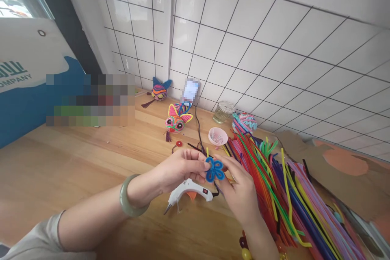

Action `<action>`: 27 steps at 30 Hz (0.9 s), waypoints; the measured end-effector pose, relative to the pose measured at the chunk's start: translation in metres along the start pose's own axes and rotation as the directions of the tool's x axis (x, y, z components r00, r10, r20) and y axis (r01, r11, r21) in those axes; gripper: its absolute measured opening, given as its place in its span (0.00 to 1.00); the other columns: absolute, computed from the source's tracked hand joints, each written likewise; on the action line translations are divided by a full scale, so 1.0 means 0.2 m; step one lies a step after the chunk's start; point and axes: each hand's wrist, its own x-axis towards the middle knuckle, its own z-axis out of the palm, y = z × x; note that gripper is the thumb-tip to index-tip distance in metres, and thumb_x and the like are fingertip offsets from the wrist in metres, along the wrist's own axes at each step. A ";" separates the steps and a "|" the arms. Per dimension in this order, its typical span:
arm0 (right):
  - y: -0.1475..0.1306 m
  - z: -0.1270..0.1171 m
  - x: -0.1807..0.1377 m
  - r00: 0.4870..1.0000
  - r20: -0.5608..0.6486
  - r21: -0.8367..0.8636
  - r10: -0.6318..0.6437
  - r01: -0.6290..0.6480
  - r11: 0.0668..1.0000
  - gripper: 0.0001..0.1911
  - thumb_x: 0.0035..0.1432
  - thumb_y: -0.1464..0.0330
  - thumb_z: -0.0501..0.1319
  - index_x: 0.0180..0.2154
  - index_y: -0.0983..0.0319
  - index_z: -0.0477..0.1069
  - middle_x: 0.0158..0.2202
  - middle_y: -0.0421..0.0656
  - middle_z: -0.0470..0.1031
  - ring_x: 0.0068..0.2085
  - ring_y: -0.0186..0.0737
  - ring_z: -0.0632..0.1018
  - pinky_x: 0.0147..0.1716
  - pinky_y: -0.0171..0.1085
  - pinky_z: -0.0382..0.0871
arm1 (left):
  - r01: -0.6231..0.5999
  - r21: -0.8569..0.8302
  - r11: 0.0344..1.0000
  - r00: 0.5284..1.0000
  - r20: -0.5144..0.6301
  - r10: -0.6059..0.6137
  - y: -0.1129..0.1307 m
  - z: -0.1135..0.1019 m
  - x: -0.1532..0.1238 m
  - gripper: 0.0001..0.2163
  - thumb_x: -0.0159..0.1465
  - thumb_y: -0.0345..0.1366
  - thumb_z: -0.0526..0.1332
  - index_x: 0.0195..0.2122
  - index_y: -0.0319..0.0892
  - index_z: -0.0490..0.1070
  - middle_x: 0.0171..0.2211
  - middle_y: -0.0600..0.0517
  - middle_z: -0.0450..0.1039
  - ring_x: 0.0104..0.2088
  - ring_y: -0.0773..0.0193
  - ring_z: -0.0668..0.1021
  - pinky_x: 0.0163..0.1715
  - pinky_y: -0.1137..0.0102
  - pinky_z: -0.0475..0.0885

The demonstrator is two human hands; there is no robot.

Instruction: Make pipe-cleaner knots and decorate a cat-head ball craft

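A blue pipe-cleaner flower (215, 170) with several looped petals is held up between my two hands over the table. My left hand (189, 165) pinches its left side between thumb and fingers. On the other side, my right hand (240, 183) grips the flower's right edge, with some fingertips hidden behind it. Just below my left hand, a white glue gun (190, 189) rests on the wooden table (128, 162), its nozzle pointing to the lower left.
Many coloured pipe cleaners (283, 195) cover the right side. Behind my hands are a pink bowl (217, 136) of small beads, a glass jar (223, 112), a phone (190, 90) against the tiled wall, and two animal-head crafts (176, 122). A black cord (198, 126) runs across the table.
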 end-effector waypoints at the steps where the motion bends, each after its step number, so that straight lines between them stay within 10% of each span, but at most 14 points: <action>1: 0.00 0.00 0.00 0.995 0.014 0.075 0.102 -0.103 0.992 0.12 0.60 0.67 0.59 0.45 0.59 0.74 0.44 0.47 0.78 0.43 0.43 0.79 0.42 0.40 0.75 | -0.006 0.007 1.000 1.000 -0.006 0.006 0.00 0.00 0.00 0.11 0.50 0.36 0.71 0.25 0.34 0.73 0.23 0.50 0.75 0.23 0.69 0.77 0.27 0.76 0.71; 6: 0.00 0.00 0.02 0.880 0.260 0.456 0.398 -0.475 0.752 0.15 0.58 0.59 0.61 0.43 0.59 0.75 0.42 0.46 0.80 0.41 0.42 0.80 0.41 0.39 0.76 | -0.033 0.103 0.994 0.999 -0.018 0.035 0.00 0.00 0.01 0.11 0.50 0.38 0.70 0.25 0.35 0.73 0.22 0.51 0.76 0.22 0.71 0.76 0.26 0.77 0.69; 19: -0.03 0.01 0.04 0.667 0.463 0.717 0.583 -0.669 0.197 0.20 0.37 0.64 0.75 0.35 0.61 0.78 0.33 0.43 0.81 0.33 0.35 0.80 0.30 0.29 0.72 | -0.055 0.290 0.955 0.995 0.098 0.027 -0.03 -0.02 0.02 0.15 0.50 0.43 0.70 0.27 0.36 0.73 0.23 0.53 0.74 0.23 0.73 0.72 0.28 0.76 0.67; 27: -0.02 0.02 0.03 0.704 0.453 0.709 0.547 -0.657 0.257 0.17 0.37 0.63 0.75 0.33 0.60 0.79 0.30 0.42 0.80 0.34 0.37 0.79 0.37 0.35 0.73 | -0.033 0.276 0.961 0.991 0.131 -0.003 -0.01 -0.01 0.01 0.15 0.51 0.44 0.69 0.29 0.36 0.71 0.25 0.53 0.73 0.25 0.72 0.72 0.29 0.75 0.67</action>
